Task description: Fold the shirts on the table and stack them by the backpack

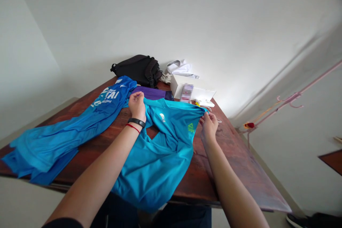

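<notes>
A turquoise T-shirt [171,146] with a green logo and a small white badge is stretched between my two hands. My left hand [137,106], with a black band and a red string at the wrist, is closed on one upper corner of it. On the opposite corner, the fingers of my right hand [209,124] pinch the cloth. The lower part of the shirt sags over the table's near edge. Left of it lies a blue jersey [88,124] with white lettering, apart from my hands. Purple folded cloth [149,93] sits just behind my left hand.
On the dark wooden table [237,171], a black backpack [137,69] rests at the back by the wall. Beside it are a white box [175,86], a white bag [181,67] and a white device [204,103] with a cable. A pink rack with hooks [291,98] stands at the right.
</notes>
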`<action>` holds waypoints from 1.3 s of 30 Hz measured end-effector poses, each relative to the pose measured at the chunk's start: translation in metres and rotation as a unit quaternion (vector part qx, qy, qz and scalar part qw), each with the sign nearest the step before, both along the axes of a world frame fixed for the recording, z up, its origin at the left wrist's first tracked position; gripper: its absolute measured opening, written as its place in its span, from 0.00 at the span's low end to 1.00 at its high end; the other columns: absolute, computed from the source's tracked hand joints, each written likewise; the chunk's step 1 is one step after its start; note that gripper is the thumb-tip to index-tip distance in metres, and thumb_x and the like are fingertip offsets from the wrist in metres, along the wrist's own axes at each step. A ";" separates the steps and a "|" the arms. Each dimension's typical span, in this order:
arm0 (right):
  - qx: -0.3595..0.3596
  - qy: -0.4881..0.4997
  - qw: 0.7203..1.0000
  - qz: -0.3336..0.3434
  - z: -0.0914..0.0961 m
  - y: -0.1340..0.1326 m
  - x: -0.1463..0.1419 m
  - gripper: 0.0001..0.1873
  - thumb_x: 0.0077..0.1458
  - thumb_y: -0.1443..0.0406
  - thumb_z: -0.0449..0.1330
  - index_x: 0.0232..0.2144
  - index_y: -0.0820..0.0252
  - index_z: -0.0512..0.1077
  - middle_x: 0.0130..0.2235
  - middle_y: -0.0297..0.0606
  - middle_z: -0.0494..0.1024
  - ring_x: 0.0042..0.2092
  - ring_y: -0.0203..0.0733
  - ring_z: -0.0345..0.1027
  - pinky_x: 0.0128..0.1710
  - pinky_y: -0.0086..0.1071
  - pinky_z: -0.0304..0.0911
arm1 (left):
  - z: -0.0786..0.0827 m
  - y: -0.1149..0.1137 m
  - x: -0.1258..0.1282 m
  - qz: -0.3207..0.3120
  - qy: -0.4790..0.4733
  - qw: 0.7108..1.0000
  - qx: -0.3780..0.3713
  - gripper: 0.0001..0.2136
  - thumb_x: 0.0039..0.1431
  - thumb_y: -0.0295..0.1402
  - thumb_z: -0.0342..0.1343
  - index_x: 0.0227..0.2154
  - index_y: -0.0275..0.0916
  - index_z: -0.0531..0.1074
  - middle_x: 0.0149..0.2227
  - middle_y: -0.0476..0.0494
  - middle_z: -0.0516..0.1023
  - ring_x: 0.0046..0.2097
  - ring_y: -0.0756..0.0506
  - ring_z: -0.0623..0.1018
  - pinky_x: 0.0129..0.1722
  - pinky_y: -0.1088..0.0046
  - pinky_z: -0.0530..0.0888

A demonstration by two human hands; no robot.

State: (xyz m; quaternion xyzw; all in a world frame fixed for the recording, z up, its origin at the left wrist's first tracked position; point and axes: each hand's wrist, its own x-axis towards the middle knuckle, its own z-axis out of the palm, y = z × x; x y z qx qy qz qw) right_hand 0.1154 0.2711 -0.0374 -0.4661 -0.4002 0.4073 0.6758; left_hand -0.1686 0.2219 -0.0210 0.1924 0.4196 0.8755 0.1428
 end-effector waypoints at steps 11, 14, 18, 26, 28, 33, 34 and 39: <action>0.022 -0.065 0.998 -0.015 -0.002 0.005 0.002 0.18 0.51 0.50 0.59 0.22 0.55 0.62 0.21 0.25 0.60 0.25 0.35 0.55 0.26 0.30 0.54 | -0.004 0.001 0.004 -0.002 0.027 1.000 -0.008 0.07 0.51 0.32 0.64 0.32 0.38 0.72 0.25 0.53 0.71 0.29 0.51 0.71 0.32 0.75 0.68; -0.015 -0.079 0.994 0.071 -0.002 0.002 -0.002 0.21 0.48 0.47 0.62 0.22 0.56 0.65 0.21 0.28 0.65 0.23 0.36 0.56 0.23 0.31 0.53 | -0.005 0.002 0.001 0.007 0.027 1.000 -0.013 0.08 0.51 0.32 0.65 0.32 0.38 0.72 0.26 0.52 0.72 0.30 0.50 0.72 0.33 0.74 0.69; -0.042 -0.092 0.983 0.151 -0.004 0.000 -0.005 0.24 0.47 0.43 0.63 0.23 0.57 0.66 0.26 0.34 0.75 0.24 0.36 0.63 0.22 0.29 0.53 | -0.005 0.004 -0.002 0.013 0.024 0.999 -0.018 0.08 0.52 0.33 0.64 0.32 0.39 0.72 0.27 0.51 0.73 0.32 0.49 0.74 0.35 0.73 0.70; -0.009 -0.270 0.942 0.198 -0.020 0.005 -0.007 0.22 0.51 0.46 0.60 0.30 0.60 0.72 0.32 0.39 0.80 0.24 0.38 0.70 0.24 0.30 0.60 | -0.006 0.004 0.000 0.011 0.023 0.999 -0.030 0.09 0.51 0.35 0.65 0.31 0.39 0.71 0.27 0.52 0.73 0.33 0.49 0.74 0.36 0.73 0.71; -0.002 -0.306 0.930 0.202 -0.024 0.005 -0.008 0.20 0.53 0.48 0.59 0.30 0.60 0.73 0.34 0.40 0.81 0.25 0.39 0.72 0.27 0.31 0.63 | -0.006 0.003 0.001 0.007 0.024 0.999 -0.032 0.08 0.51 0.34 0.64 0.30 0.39 0.71 0.27 0.51 0.73 0.33 0.49 0.75 0.36 0.73 0.71; 0.009 -0.366 0.907 0.210 -0.030 0.004 -0.010 0.17 0.52 0.51 0.60 0.32 0.59 0.76 0.33 0.37 0.80 0.32 0.41 0.73 0.34 0.32 0.66 | -0.005 0.002 0.004 -0.002 0.025 0.999 -0.038 0.07 0.50 0.33 0.64 0.30 0.39 0.71 0.28 0.51 0.73 0.34 0.48 0.75 0.37 0.73 0.71; 0.013 -0.376 0.902 0.212 -0.031 0.003 -0.010 0.17 0.52 0.51 0.60 0.32 0.58 0.76 0.33 0.37 0.80 0.34 0.42 0.73 0.36 0.33 0.66 | -0.004 0.002 0.005 -0.004 0.025 0.999 -0.039 0.07 0.50 0.32 0.63 0.30 0.39 0.71 0.28 0.50 0.74 0.34 0.48 0.75 0.37 0.73 0.71; 0.031 -0.418 0.882 0.216 -0.031 0.001 -0.012 0.17 0.54 0.52 0.58 0.32 0.57 0.77 0.35 0.38 0.80 0.39 0.44 0.73 0.41 0.34 0.64 | -0.003 0.001 0.007 -0.014 0.029 0.999 -0.042 0.06 0.49 0.31 0.63 0.28 0.39 0.71 0.29 0.49 0.75 0.35 0.47 0.75 0.39 0.72 0.71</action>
